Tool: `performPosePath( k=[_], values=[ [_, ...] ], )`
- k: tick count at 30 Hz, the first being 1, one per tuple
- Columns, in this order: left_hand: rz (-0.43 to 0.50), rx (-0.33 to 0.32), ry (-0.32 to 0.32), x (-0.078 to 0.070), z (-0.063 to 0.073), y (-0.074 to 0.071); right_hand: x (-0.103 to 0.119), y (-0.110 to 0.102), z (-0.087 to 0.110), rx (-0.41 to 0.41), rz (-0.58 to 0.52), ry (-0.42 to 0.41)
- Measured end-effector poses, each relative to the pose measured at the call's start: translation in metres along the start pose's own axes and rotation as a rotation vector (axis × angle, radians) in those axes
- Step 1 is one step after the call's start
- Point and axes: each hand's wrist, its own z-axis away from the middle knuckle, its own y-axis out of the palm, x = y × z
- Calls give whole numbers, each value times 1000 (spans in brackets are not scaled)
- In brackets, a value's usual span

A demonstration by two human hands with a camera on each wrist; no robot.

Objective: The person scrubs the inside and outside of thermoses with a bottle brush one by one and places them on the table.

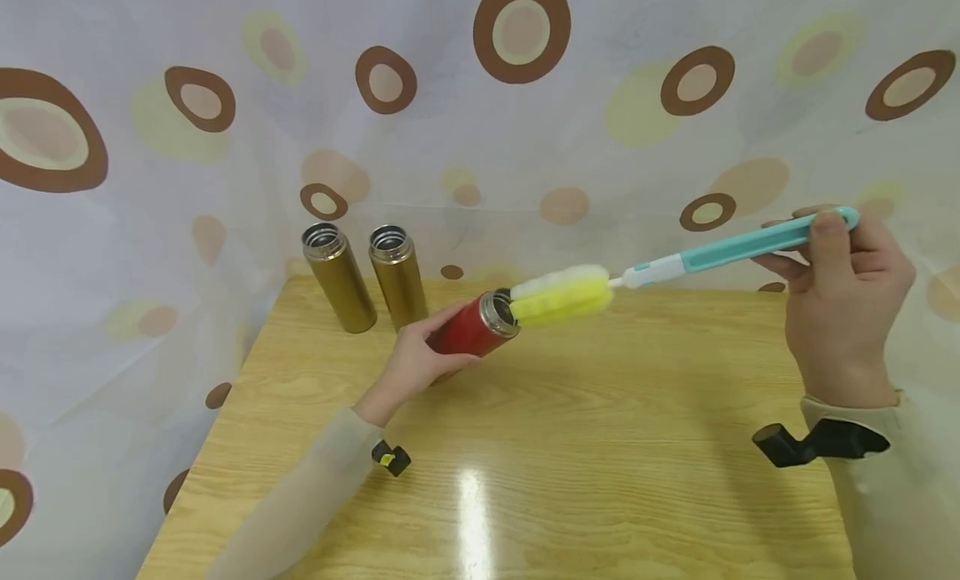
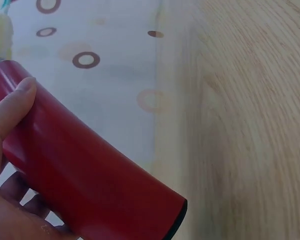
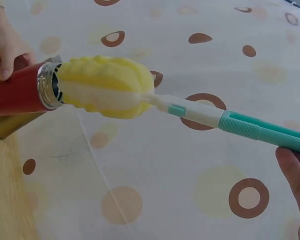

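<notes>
My left hand (image 1: 414, 365) grips a red thermos bottle (image 1: 467, 330) round its body, tilted with its open steel mouth toward the right. In the left wrist view the thumb lies along the side of the red bottle (image 2: 85, 160), and its dark base points down to the right. My right hand (image 1: 851, 301) holds a bottle brush (image 1: 738, 248) by the end of its turquoise handle. The brush's yellow and white sponge head (image 3: 105, 87) has its tip at the bottle's mouth (image 3: 49, 86), with most of the sponge outside.
Two gold bottles (image 1: 341, 284) without lids stand upright at the back left of the wooden table (image 1: 585, 447), close to the left hand. Behind the table hangs a white sheet (image 1: 450, 147) with brown and yellow spots. Each wrist carries a black mount (image 1: 821, 442).
</notes>
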Motion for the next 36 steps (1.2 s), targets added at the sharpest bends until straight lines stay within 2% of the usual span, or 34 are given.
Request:
performPosePath(
  k=[3, 6, 10, 14, 20, 29, 36],
  values=[
    [13, -29, -25, 3, 1, -4, 4, -6, -2, -20, 2, -7],
    [6, -28, -28, 3, 1, -6, 3, -9, 0, -18, 49, -9],
    [-1, -16, -24, 0, 2, -4, -2, -9, 6, 29, 73, -7],
    [-1, -14, -14, -3, 1, 0, -7, -6, 11, 85, 51, 1],
    [-5, -25, -2, -4, 1, 4, -5, -2, 15, 124, 69, -2],
    [-12, -47, 13, -5, -1, 5, 4, 1, 15, 190, -34, 30],
    [-17, -36, 4, -8, -3, 7, 7, 1, 14, 183, -57, 25]
  ],
)
